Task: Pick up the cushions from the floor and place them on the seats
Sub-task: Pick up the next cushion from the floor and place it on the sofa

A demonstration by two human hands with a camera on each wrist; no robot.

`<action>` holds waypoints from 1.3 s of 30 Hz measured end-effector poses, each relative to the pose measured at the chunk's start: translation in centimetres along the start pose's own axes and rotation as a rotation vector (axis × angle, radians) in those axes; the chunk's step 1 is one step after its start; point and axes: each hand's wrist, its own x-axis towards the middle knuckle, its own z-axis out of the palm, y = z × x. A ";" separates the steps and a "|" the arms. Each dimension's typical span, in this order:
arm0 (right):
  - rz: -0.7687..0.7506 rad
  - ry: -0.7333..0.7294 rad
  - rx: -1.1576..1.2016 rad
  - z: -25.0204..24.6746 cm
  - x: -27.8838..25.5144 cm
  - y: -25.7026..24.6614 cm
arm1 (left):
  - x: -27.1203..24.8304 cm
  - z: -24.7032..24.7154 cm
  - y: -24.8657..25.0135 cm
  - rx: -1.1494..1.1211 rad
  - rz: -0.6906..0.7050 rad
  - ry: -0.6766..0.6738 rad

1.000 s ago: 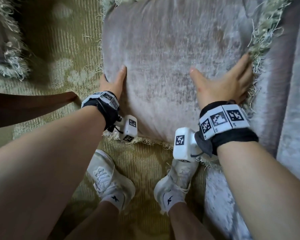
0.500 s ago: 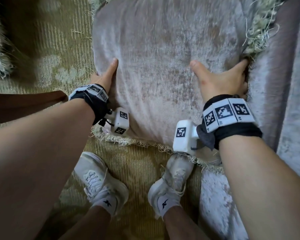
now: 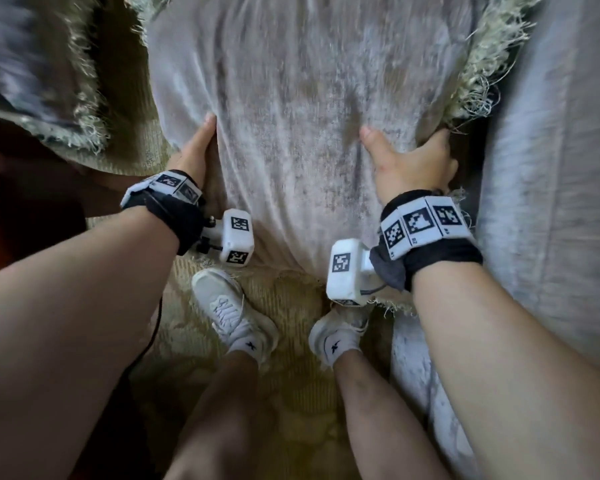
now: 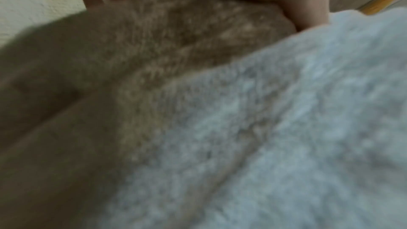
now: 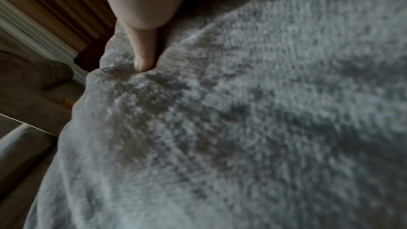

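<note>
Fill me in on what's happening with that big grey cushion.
A person standing on the carpet grips the grey fringed cushion by its two sides: the left hand on its left edge, the right hand with its thumb on the front and its fingers wrapped behind the right edge. Another fringed cushion lies at the left.

patterned carpet (image 3: 284, 306), white sneakers (image 3: 234, 315)

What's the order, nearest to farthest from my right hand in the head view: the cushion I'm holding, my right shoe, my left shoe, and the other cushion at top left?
1. Held cushion: gripped at its right edge by the right hand.
2. Right shoe: below the hand, under the cushion's lower fringe.
3. Left shoe: lower left, on the rug.
4. Other cushion: far top left, on the floor.
</note>
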 end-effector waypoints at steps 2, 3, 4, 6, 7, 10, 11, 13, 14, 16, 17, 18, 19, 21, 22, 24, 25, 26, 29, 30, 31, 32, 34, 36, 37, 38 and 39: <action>-0.002 0.011 0.048 -2.3 -1.2 -1.5 | -3.7 -0.9 1.5 -0.051 0.028 0.019; -0.003 0.015 0.070 -3.6 -1.8 -2.3 | -6.1 -1.1 2.5 -0.066 0.046 0.032; -0.007 0.022 0.086 -5.1 -2.3 -3.1 | -9.1 -1.3 3.4 -0.074 0.079 0.042; -0.018 0.036 0.104 -8.1 -3.2 -4.5 | -14.4 -1.6 5.1 -0.063 0.132 0.053; -0.015 0.039 0.114 -9.7 -3.7 -5.2 | -16.9 -1.7 6.1 -0.064 0.155 0.045; 0.017 0.056 0.203 -14.4 -5.1 -7.1 | -23.4 -1.9 8.7 -0.072 0.226 0.027; 0.033 0.065 0.232 -16.2 -5.7 -7.8 | -25.8 -1.9 9.7 -0.075 0.245 0.027; 0.060 0.079 0.258 -20.0 -6.9 -9.5 | -30.6 -1.8 11.6 -0.079 0.313 0.013; 0.067 0.085 0.270 -21.9 -7.6 -10.3 | -32.9 -1.6 12.6 -0.074 0.358 0.012; 0.072 0.108 0.323 -26.2 -8.8 -11.9 | -37.7 -1.4 14.6 -0.058 0.418 0.027; 0.078 0.114 0.353 -28.5 -9.4 -12.7 | -40.3 -1.3 15.8 -0.051 0.445 0.024; 0.080 0.122 0.384 -30.8 -9.9 -13.4 | -42.8 -1.3 16.9 -0.045 0.465 0.013; 0.080 0.141 0.421 -33.3 -10.2 -14.2 | -45.4 -1.0 18.3 -0.036 0.482 0.002; 0.070 0.180 0.483 -38.4 -10.8 -15.5 | -49.9 -0.5 20.9 -0.004 0.517 -0.014; 0.058 0.199 0.509 -41.1 -11.0 -16.2 | -51.8 0.0 22.4 0.001 0.548 -0.036; 0.046 0.243 0.555 -46.4 -11.6 -17.2 | -55.9 1.2 25.4 0.017 0.594 -0.081; 0.039 0.266 0.587 -49.1 -11.9 -17.7 | -58.4 2.0 26.8 0.030 0.622 -0.101; 0.032 0.292 0.622 -51.5 -12.2 -18.1 | -60.7 2.8 28.1 0.044 0.651 -0.115; 0.015 0.363 0.720 -58.5 -13.3 -19.1 | -69.5 4.6 30.7 0.061 0.762 -0.166; -0.006 0.395 0.750 -60.6 -13.6 -19.3 | -73.1 5.0 31.1 0.075 0.803 -0.182; -0.021 0.423 0.770 -62.7 -14.2 -19.5 | -76.3 5.3 31.3 0.088 0.845 -0.198; -0.034 0.455 0.793 -64.5 -14.6 -19.8 | -79.1 5.6 31.6 0.098 0.885 -0.216; -0.056 0.505 0.843 -67.9 -15.3 -20.2 | -83.8 6.2 32.2 0.091 0.958 -0.260; -0.078 0.556 0.883 -70.6 -16.0 -20.7 | -87.0 7.1 33.3 0.079 1.015 -0.296; -0.097 0.587 0.893 -71.8 -16.4 -21.0 | -88.5 7.5 33.9 0.066 1.049 -0.306; -0.118 0.618 0.906 -72.8 -16.6 -21.5 | -89.6 7.8 34.6 0.055 1.085 -0.306; -0.131 0.646 0.924 -73.5 -16.8 -21.9 | -90.6 8.1 35.3 0.040 1.116 -0.314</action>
